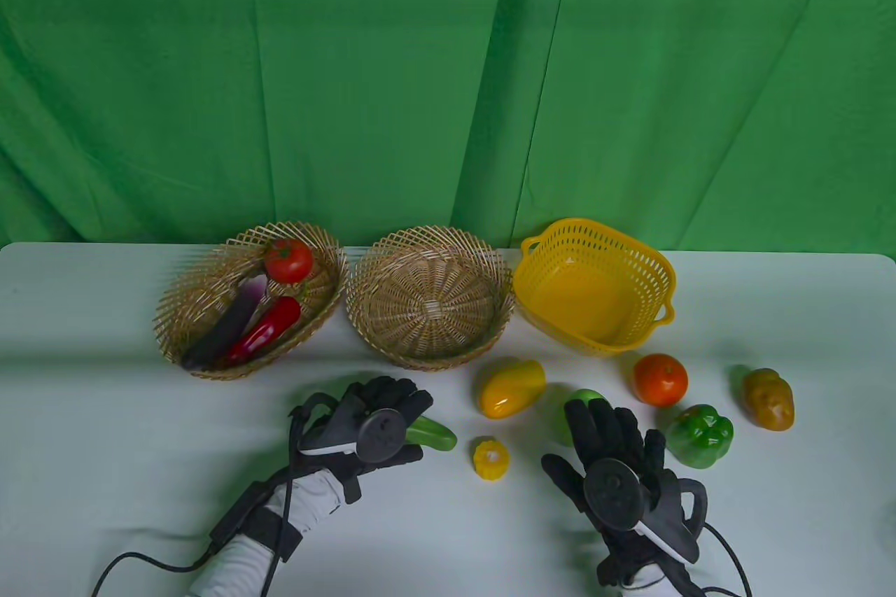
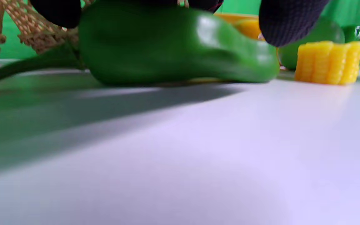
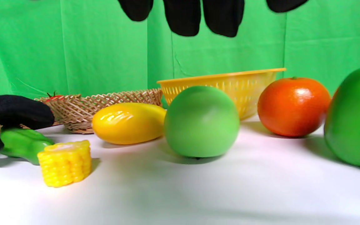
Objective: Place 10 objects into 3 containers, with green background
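Note:
My left hand [image 1: 402, 415] curls over a green chili pepper [image 1: 435, 434] that lies on the table in front of the round wicker basket [image 1: 427, 296]. In the left wrist view its fingertips [image 2: 289, 22] press on the pepper [image 2: 167, 47]. My right hand [image 1: 602, 415] is open and empty, its fingers spread just above a green apple [image 1: 581, 401]. In the right wrist view the fingers [image 3: 183, 15] hang above the apple [image 3: 202, 122]. The yellow plastic basket [image 1: 595, 296] stands at the back right.
The oval wicker basket [image 1: 175, 303] holds a tomato [image 1: 288, 260], an eggplant [image 1: 227, 331] and a red chili [image 1: 269, 327]. On the table lie a yellow mango [image 1: 511, 387], a corn piece [image 1: 491, 459], an orange [image 1: 660, 379], a green bell pepper [image 1: 700, 436] and a potato [image 1: 768, 399].

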`<act>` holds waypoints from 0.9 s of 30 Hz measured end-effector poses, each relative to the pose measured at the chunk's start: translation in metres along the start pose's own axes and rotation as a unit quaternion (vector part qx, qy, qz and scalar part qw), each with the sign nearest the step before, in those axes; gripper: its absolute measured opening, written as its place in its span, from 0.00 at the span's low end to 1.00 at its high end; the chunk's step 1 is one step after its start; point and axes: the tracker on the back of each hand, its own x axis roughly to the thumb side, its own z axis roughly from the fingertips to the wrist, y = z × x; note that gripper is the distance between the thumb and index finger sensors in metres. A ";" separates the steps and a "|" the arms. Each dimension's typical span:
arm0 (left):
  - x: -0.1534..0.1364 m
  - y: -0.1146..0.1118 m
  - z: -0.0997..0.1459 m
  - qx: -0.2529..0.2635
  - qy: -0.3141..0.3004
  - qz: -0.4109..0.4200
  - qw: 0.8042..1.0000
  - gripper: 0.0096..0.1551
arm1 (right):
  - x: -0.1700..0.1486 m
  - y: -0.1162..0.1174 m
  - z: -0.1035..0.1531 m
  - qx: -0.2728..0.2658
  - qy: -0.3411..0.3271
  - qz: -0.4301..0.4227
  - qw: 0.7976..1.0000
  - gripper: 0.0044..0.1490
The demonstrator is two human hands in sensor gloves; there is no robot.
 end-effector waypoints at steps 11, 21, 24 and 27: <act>0.002 -0.008 -0.016 -0.059 0.015 -0.028 0.998 0.42 | -0.001 0.000 0.000 0.000 0.002 -0.001 1.000 0.52; 0.003 -0.005 -0.020 -0.075 0.009 -0.032 0.997 0.42 | -0.001 0.000 -0.001 -0.002 -0.001 -0.005 1.000 0.52; 0.005 -0.003 -0.018 -0.060 0.005 -0.029 0.998 0.42 | -0.001 0.000 -0.001 -0.002 -0.002 -0.005 1.000 0.52; 0.006 0.001 -0.014 -0.049 0.007 -0.019 0.999 0.42 | -0.001 0.000 0.000 -0.004 -0.003 -0.008 1.000 0.52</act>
